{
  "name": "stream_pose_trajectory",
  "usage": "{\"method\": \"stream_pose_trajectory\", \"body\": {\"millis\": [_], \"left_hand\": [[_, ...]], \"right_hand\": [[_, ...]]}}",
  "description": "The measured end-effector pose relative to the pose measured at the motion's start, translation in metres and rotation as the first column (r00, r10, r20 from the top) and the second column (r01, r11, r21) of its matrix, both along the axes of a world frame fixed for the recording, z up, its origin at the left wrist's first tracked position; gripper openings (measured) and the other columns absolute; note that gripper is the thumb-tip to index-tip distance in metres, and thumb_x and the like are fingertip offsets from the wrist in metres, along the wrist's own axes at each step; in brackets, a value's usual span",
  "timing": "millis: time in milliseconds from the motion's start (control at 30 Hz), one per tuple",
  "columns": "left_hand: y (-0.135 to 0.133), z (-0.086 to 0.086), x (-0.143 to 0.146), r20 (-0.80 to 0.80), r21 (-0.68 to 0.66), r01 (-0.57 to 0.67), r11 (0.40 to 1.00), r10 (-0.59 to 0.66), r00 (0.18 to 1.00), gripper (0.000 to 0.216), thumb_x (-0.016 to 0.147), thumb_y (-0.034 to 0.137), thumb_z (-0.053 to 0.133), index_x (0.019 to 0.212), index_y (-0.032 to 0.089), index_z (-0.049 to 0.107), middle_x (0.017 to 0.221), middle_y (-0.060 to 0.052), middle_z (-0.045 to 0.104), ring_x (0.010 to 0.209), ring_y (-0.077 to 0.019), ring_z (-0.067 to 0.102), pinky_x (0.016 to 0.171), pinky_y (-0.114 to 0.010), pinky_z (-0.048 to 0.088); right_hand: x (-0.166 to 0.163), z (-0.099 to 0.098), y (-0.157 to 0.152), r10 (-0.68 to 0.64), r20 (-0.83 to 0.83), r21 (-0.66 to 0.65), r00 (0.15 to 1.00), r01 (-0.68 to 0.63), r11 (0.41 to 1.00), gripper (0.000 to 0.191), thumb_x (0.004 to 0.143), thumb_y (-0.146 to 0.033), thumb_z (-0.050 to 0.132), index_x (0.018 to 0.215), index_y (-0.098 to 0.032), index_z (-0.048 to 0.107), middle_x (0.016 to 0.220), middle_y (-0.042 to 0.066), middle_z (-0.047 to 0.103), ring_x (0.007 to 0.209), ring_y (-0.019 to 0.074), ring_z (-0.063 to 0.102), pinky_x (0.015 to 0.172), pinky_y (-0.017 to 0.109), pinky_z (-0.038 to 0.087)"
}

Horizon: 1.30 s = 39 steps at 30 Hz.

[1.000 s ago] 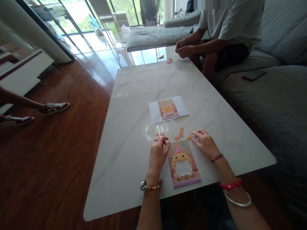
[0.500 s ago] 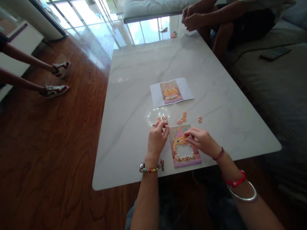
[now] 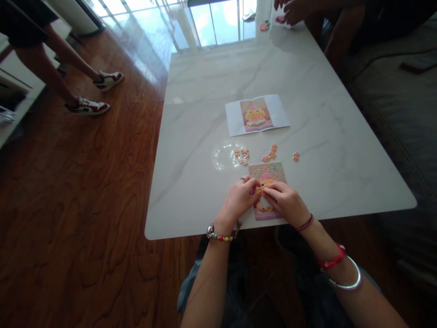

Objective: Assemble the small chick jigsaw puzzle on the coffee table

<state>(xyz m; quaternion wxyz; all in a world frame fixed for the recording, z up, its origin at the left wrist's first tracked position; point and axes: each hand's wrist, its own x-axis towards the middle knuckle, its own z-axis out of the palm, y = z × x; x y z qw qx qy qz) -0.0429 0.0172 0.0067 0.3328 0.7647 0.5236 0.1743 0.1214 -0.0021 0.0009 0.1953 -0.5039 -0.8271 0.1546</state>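
A partly filled jigsaw puzzle (image 3: 268, 168) with a yellow cartoon figure lies near the table's front edge, with a gap in its lower middle. Over its left side reaches my left hand (image 3: 241, 199), thumb and fingers pinched together. My right hand (image 3: 288, 201) comes in from the right, also pinched, and its fingertips meet the left ones above the puzzle. A small orange puzzle piece (image 3: 260, 191) shows between the fingertips, largely covered. Just beyond the puzzle lie several loose pieces (image 3: 244, 156), a short joined strip of pieces (image 3: 271, 153) and another small clump (image 3: 296, 156).
A folded sheet with the printed picture (image 3: 256, 114) lies farther back on the white marble-patterned table (image 3: 198, 114). Light glints off a clear round item (image 3: 223, 156) beside the loose pieces. Another person's hands (image 3: 293, 11) are at the far right corner; someone stands at left.
My left hand has moved from the loose pieces rightward onto the puzzle, meeting my right hand. The view has shifted, and the far person's hands have parted and now touch a small pink item.
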Motion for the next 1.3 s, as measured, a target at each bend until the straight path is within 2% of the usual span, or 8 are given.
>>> {"method": "stream_pose_trajectory", "body": {"millis": [233, 367, 467, 633, 800, 967, 1167, 1300], "left_hand": [[0.006, -0.003, -0.002, 0.020, -0.005, 0.022, 1.000, -0.022, 1.000, 0.015, 0.073, 0.015, 0.050, 0.087, 0.020, 0.052, 0.085, -0.001, 0.053, 0.076, -0.0124, 0.052, 0.069, -0.026, 0.044], [0.008, -0.004, -0.003, 0.036, -0.005, 0.020, 1.000, -0.019, 0.999, 0.014, 0.074, 0.012, 0.047, 0.084, 0.019, 0.052, 0.084, -0.001, 0.054, 0.075, -0.0118, 0.052, 0.068, -0.025, 0.043], [0.010, -0.003, -0.002, 0.052, -0.018, 0.016, 1.000, -0.015, 0.999, 0.011, 0.075, 0.012, 0.046, 0.082, 0.018, 0.052, 0.083, -0.002, 0.055, 0.074, -0.0116, 0.052, 0.068, -0.025, 0.044], [0.013, -0.001, -0.002, 0.061, -0.027, 0.010, 1.000, -0.008, 0.998, 0.010, 0.076, 0.013, 0.045, 0.079, 0.018, 0.053, 0.080, -0.002, 0.055, 0.073, -0.0114, 0.052, 0.067, -0.025, 0.043], [0.015, 0.000, -0.003, 0.080, -0.046, 0.025, 0.999, -0.021, 0.997, 0.012, 0.074, 0.011, 0.045, 0.079, 0.018, 0.054, 0.080, -0.001, 0.056, 0.073, -0.0115, 0.052, 0.067, -0.025, 0.044], [0.015, -0.002, -0.003, 0.090, -0.060, 0.031, 0.998, -0.025, 0.996, 0.013, 0.073, 0.011, 0.047, 0.080, 0.018, 0.054, 0.079, -0.001, 0.055, 0.073, -0.0116, 0.052, 0.067, -0.025, 0.043], [0.016, -0.001, -0.003, 0.083, -0.072, 0.025, 0.997, -0.019, 0.996, 0.013, 0.072, 0.010, 0.047, 0.079, 0.018, 0.054, 0.078, 0.000, 0.055, 0.072, -0.0112, 0.051, 0.066, -0.024, 0.043], [0.016, -0.001, -0.003, 0.083, -0.076, 0.019, 0.997, -0.013, 0.996, 0.012, 0.071, 0.010, 0.047, 0.077, 0.018, 0.054, 0.077, 0.000, 0.054, 0.071, -0.0107, 0.051, 0.065, -0.023, 0.042]], "right_hand": [[-0.002, 0.002, 0.002, 0.014, 0.011, -0.010, 1.000, -0.014, 1.000, 0.029, 0.086, -0.023, 0.038, 0.079, -0.016, 0.065, 0.080, 0.008, 0.060, 0.079, 0.0157, 0.053, 0.074, 0.028, 0.044], [0.000, 0.005, 0.001, -0.016, -0.020, -0.053, 1.000, 0.015, 0.999, 0.027, 0.086, -0.024, 0.040, 0.096, -0.014, 0.062, 0.082, 0.008, 0.059, 0.079, 0.0164, 0.054, 0.074, 0.029, 0.045], [0.001, 0.007, 0.003, -0.085, -0.112, -0.120, 0.990, 0.071, 0.990, 0.027, 0.083, -0.023, 0.044, 0.103, -0.013, 0.059, 0.084, 0.008, 0.060, 0.076, 0.0149, 0.056, 0.072, 0.027, 0.046], [-0.002, 0.014, 0.005, -0.252, -0.202, -0.256, 0.946, 0.198, 0.946, 0.013, 0.076, -0.022, 0.053, 0.076, -0.017, 0.064, 0.072, 0.003, 0.064, 0.066, 0.0131, 0.058, 0.066, 0.025, 0.047], [-0.007, 0.015, 0.004, -0.394, -0.230, -0.431, 0.890, 0.270, 0.861, 0.017, 0.071, -0.022, 0.057, 0.086, -0.019, 0.065, 0.071, 0.000, 0.067, 0.062, 0.0125, 0.061, 0.063, 0.024, 0.048], [-0.010, 0.012, 0.005, -0.320, -0.206, -0.339, 0.925, 0.240, 0.910, 0.013, 0.074, -0.022, 0.055, 0.080, -0.019, 0.066, 0.080, 0.004, 0.068, 0.072, 0.0159, 0.062, 0.068, 0.028, 0.047], [-0.012, 0.014, 0.004, -0.361, -0.206, -0.379, 0.910, 0.266, 0.886, 0.013, 0.072, -0.021, 0.058, 0.082, -0.018, 0.066, 0.078, 0.003, 0.068, 0.068, 0.0146, 0.061, 0.066, 0.026, 0.047], [-0.013, 0.008, 0.003, -0.284, -0.140, -0.276, 0.949, 0.238, 0.931, 0.013, 0.075, -0.019, 0.056, 0.082, -0.017, 0.066, 0.079, 0.004, 0.067, 0.073, 0.0160, 0.060, 0.069, 0.028, 0.045]]}}
